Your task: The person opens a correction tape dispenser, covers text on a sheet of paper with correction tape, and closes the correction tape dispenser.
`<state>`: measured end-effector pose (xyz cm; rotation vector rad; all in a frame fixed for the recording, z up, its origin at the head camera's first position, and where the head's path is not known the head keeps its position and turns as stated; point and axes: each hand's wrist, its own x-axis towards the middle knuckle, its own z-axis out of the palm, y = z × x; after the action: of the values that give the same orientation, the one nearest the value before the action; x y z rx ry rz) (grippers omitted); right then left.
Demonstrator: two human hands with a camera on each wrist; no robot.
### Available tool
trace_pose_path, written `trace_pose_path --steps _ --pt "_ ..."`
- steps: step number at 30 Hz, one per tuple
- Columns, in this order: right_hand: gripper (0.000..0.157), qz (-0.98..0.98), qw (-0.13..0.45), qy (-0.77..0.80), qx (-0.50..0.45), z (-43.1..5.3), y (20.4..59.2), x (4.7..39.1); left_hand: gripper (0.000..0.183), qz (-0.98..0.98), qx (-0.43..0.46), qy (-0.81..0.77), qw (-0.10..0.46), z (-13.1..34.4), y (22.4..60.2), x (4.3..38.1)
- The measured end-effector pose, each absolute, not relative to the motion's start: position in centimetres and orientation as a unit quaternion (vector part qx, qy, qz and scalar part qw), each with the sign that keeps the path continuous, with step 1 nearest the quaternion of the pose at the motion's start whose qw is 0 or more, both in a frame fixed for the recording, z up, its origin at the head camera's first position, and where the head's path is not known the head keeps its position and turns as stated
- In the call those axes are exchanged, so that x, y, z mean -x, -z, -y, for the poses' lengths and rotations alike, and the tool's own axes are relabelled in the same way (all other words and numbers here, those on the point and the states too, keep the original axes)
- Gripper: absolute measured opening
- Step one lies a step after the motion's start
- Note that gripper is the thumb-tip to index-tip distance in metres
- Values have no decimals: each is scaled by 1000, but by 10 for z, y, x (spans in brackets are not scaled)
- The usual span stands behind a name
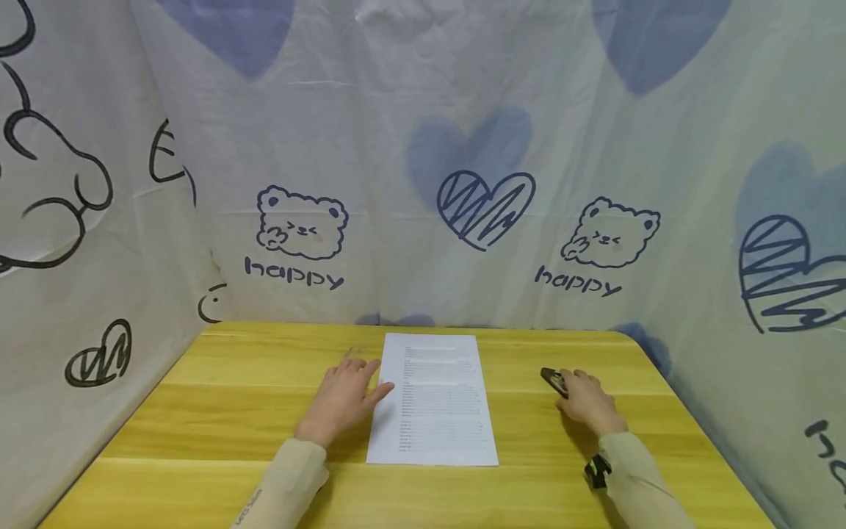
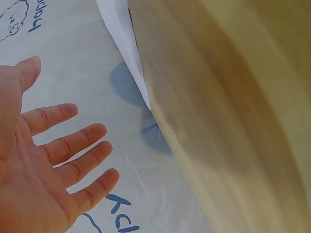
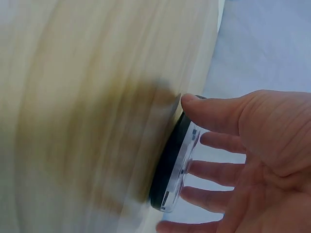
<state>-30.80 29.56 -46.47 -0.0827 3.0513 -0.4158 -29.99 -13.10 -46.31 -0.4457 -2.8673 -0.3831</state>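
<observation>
A white sheet of printed paper [image 1: 439,411] lies on the wooden table, in front of the person. My left hand [image 1: 344,400] is at its left side, fingers spread and thumb pointing toward the paper's edge. In the left wrist view the left hand [image 2: 53,155] shows its bare palm, holding nothing. My right hand [image 1: 588,402] is to the right of the paper and grips a dark phone [image 1: 554,380]. The right wrist view shows the phone [image 3: 172,162] edge-on in a clear case, with the thumb at one edge and the fingers along the other side.
The yellow wood-grain table [image 1: 231,411] runs back to a printed cloth [image 1: 390,257] with hearts, bears and lettering. Cloth also hangs on the left and right sides. A black band [image 1: 598,470] with a small device sits at the right wrist, by the sleeve.
</observation>
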Motion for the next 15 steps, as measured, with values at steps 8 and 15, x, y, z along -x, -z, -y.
trace_pose_path --steps 8,15 --pt "58 -988 12 146 40 -294 466 311 61 976 147 127 103 130 462 298" --pt "62 -987 16 149 59 -293 467 316 57 974 150 125 116 130 461 300"
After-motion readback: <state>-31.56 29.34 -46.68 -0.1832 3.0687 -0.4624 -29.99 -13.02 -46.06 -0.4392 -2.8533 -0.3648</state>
